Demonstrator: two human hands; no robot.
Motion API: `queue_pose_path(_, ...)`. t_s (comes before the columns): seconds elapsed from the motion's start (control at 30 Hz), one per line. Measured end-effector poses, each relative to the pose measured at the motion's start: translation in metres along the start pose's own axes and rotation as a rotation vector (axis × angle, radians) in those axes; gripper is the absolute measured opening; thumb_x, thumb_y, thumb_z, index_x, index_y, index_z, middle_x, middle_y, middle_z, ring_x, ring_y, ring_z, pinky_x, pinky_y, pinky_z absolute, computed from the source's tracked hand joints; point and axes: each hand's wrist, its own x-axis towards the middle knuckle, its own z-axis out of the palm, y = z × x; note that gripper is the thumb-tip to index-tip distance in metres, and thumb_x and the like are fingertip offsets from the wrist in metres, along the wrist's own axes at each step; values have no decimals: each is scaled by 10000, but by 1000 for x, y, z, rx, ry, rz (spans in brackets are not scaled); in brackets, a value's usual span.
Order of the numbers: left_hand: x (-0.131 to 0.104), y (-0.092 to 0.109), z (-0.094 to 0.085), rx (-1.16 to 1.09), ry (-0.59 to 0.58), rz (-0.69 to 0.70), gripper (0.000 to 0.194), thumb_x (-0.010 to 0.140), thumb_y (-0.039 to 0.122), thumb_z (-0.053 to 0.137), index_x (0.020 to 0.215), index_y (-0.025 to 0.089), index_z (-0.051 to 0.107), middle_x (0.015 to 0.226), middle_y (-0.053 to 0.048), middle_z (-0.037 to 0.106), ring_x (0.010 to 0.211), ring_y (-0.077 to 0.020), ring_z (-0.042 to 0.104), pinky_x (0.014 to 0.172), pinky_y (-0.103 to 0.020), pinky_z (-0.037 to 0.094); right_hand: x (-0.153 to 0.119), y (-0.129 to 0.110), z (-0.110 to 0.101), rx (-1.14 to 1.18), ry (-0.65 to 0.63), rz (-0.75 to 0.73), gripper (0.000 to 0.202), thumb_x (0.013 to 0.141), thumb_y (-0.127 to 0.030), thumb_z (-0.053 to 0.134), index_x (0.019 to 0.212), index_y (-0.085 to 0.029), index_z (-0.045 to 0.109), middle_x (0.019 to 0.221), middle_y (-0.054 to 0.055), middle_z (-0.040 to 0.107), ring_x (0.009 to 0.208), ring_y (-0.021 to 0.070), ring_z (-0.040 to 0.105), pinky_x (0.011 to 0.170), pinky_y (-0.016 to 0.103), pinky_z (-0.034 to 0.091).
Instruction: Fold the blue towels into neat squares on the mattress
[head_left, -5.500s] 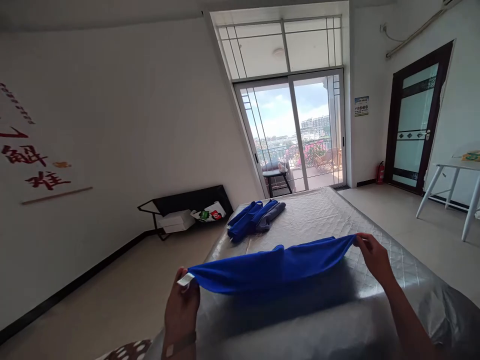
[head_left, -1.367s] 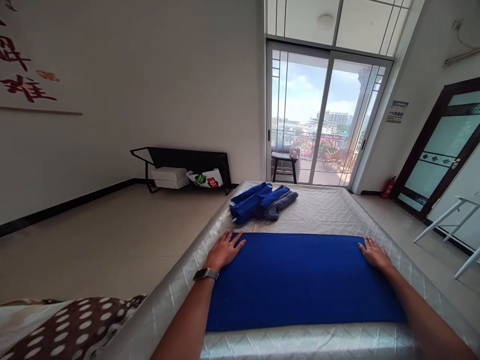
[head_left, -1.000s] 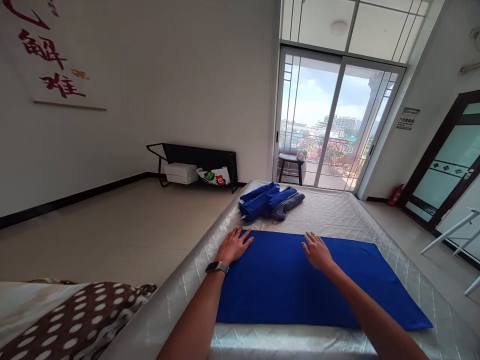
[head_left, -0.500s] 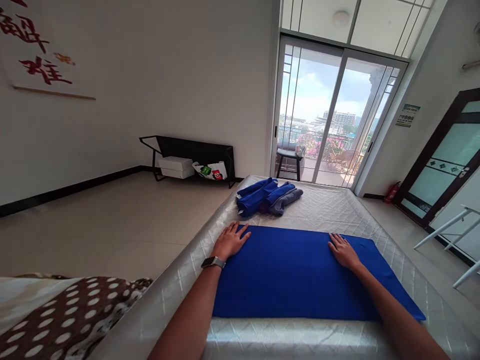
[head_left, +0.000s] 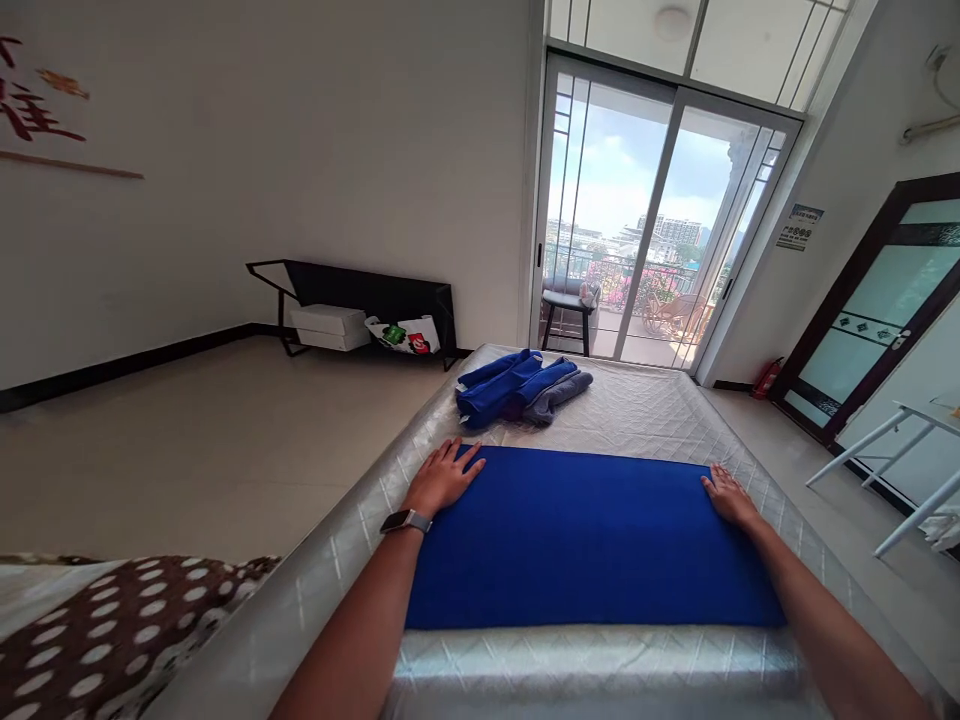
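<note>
Head cam view, only the one angle, so here goes. Blue towel [head_left: 592,535] is spread flat across the near part of the mattress [head_left: 645,410], running left to right, with its near edge close to the near edge of the mattress. Left hand [head_left: 442,478] is open, palm down, fingers spread, resting on the towel's far left corner with part of the hand spilling onto the mattress cover. There's a watch [head_left: 405,521] on that wrist. Right hand [head_left: 727,497] is open and flat too, fingers pressed on the towel's far right corner. Neither one is gripping anything, just lying on the cloth at opposite ends.

Further back on the mattress, toward its left side, sits a pile of folded towels [head_left: 517,385], mostly blue with a grey one on the right of the pile. It's apart from the spread towel, with a strip of bare quilted cover between them.

Near left corner of the shot has a brown fabric with white dots [head_left: 112,630]. Over by the left wall there's a low black rack [head_left: 360,295] on the floor with white boxes and a printed bag under it. Sliding glass door [head_left: 645,220] is at the far end, with a stool just outside it, and a white counter [head_left: 892,450] stands on the right.
</note>
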Motion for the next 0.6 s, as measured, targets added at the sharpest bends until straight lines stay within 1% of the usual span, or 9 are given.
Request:
queue_pose_path(0.1,-1,4,-3,-17,8,-5,601,1028,537,300,1575,297,364,1656,-65,344,1538,-301,258,1237,-485,221,-1,-16,-11,0,9,22,648,1043,-372,215,1565,-5,329,1636,192,319,1530,259,258,1239,407,234)
queue_pose_path(0.17,-1,6,-4,-20,4,-7,600,1029,527,310,1576,284,363,1661,-76,332,1543,-299,244,1242,-476,207,-7,-42,-13,-11,45,-8,657,1053,-372,174,1569,12,303,1644,202,293,1541,257,225,1245,398,207)
queue_pose_path(0.2,-1,7,-4,-20,2,-6,601,1029,524,314,1576,279,362,1663,-82,327,1544,-297,240,1243,-472,201,-13,-61,-12,-14,68,-42,655,1058,-380,168,1579,-2,288,1653,190,279,1547,247,204,1249,387,189)
queue_pose_path(0.23,-1,7,-4,-19,2,-5,601,1029,524,316,1576,277,363,1662,-85,327,1545,-295,238,1243,-471,200,-21,-84,-8,-14,83,-87,650,1062,-404,180,1594,-44,278,1662,159,274,1551,227,189,1250,365,176)
queue_pose_path(0.33,0,6,-1,-16,18,-1,594,1032,523,308,1572,284,370,1655,-80,345,1539,-295,255,1240,-477,208,-53,-161,9,9,101,-344,645,1065,-453,207,1613,-116,263,1670,113,264,1555,212,176,1258,380,149)
queue_pose_path(0.4,0,5,0,-8,29,1,588,1033,511,309,1572,283,372,1650,-78,355,1533,-296,270,1240,-479,209,-73,-208,21,44,56,-510,695,1056,-535,170,1630,-145,198,1686,75,206,1562,193,133,1265,381,112)
queue_pose_path(0.47,0,4,1,3,35,12,584,1033,494,321,1571,274,377,1650,-80,356,1533,-296,273,1240,-470,211,-86,-240,30,67,-13,-592,738,1043,-585,143,1632,-142,179,1689,66,178,1564,184,112,1267,378,86)
queue_pose_path(0.53,-1,4,0,4,39,18,581,1033,493,323,1570,279,377,1651,-76,354,1534,-294,270,1236,-467,224,-88,-251,34,73,-72,-588,768,1034,-606,134,1629,-123,177,1690,73,165,1565,184,101,1266,375,73)
queue_pose_path(0.6,-1,3,0,-4,32,9,590,1032,511,315,1575,286,366,1652,-82,349,1534,-293,273,1231,-472,236,-80,-241,34,64,-98,-524,769,1033,-602,135,1629,-117,173,1690,74,165,1566,188,92,1266,382,68)
